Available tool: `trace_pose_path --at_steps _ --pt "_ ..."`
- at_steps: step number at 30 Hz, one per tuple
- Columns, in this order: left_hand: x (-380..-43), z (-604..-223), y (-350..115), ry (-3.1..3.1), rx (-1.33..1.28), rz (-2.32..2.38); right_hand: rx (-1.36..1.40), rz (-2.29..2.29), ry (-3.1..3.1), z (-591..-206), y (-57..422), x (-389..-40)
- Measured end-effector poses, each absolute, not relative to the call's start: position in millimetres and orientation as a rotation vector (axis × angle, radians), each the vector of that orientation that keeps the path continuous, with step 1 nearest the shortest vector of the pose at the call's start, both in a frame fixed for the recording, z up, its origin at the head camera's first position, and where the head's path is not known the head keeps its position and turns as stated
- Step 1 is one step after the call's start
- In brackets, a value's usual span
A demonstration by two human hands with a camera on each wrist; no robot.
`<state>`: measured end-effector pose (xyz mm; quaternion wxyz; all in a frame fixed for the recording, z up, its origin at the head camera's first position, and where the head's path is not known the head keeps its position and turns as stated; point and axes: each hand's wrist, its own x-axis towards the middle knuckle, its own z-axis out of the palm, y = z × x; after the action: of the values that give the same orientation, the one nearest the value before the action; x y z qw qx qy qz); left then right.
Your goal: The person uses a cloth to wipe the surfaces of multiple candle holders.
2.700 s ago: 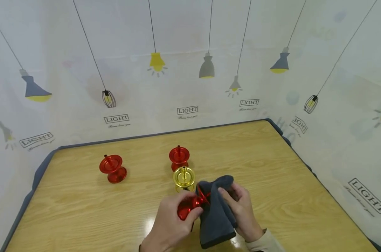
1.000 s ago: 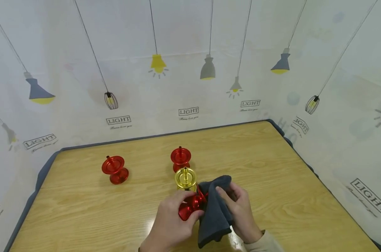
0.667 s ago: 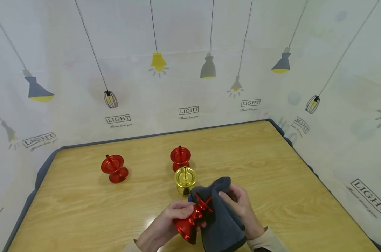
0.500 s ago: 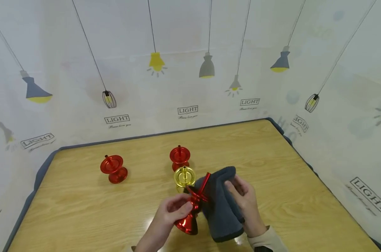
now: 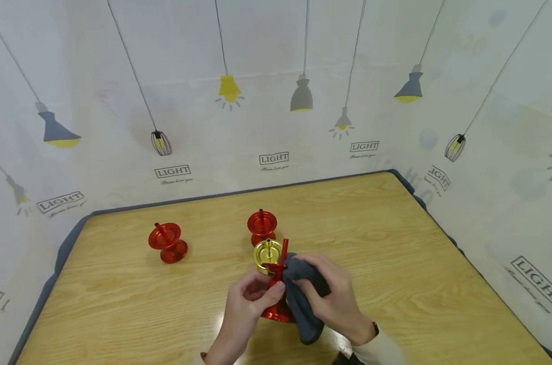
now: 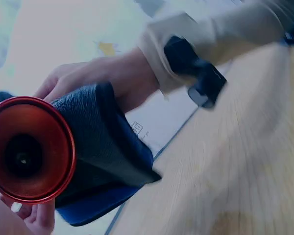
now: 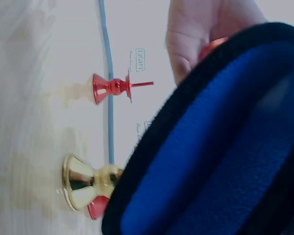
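My left hand (image 5: 240,306) pinches a red metal candle holder (image 5: 278,314) around its stem, thumb in front, nearly upright above the table. In the left wrist view the hollow underside of its base (image 6: 56,142) faces the camera. My right hand (image 5: 337,299) grips a folded dark grey-blue cloth (image 5: 305,309) and presses it to the candle holder's right side. The cloth's bright blue inner face (image 7: 201,152) fills much of the right wrist view and hides most of the held candle holder there. A gold candle holder (image 5: 262,252) stands just behind the hands, partly covered.
Behind the gold one stands a red candle holder (image 5: 262,225). Another red candle holder (image 5: 168,238) stands farther left. The wooden table (image 5: 394,243) has a dark blue edge (image 5: 230,195) along a lamp-patterned wall covering (image 5: 189,101).
The candle holder has turned from lying sideways, its top in the cloth, to nearly upright with its spike exposed. My right hand has turned over and moved left, bringing the cloth to the stem.
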<state>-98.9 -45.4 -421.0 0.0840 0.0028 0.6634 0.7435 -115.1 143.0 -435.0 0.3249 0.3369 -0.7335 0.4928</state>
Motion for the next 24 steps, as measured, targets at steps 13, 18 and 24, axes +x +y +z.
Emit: trace_pose_path --at_steps 13,18,24 --pt "-104 -415 -55 1.611 0.126 2.147 0.824 1.278 -1.804 -440 143 -124" --pt "-102 -410 -47 2.159 0.156 2.033 0.875 1.062 -1.803 -428 145 -127" --pt "-103 -408 -47 2.216 0.218 1.984 0.914 1.083 -1.798 -428 143 -123"
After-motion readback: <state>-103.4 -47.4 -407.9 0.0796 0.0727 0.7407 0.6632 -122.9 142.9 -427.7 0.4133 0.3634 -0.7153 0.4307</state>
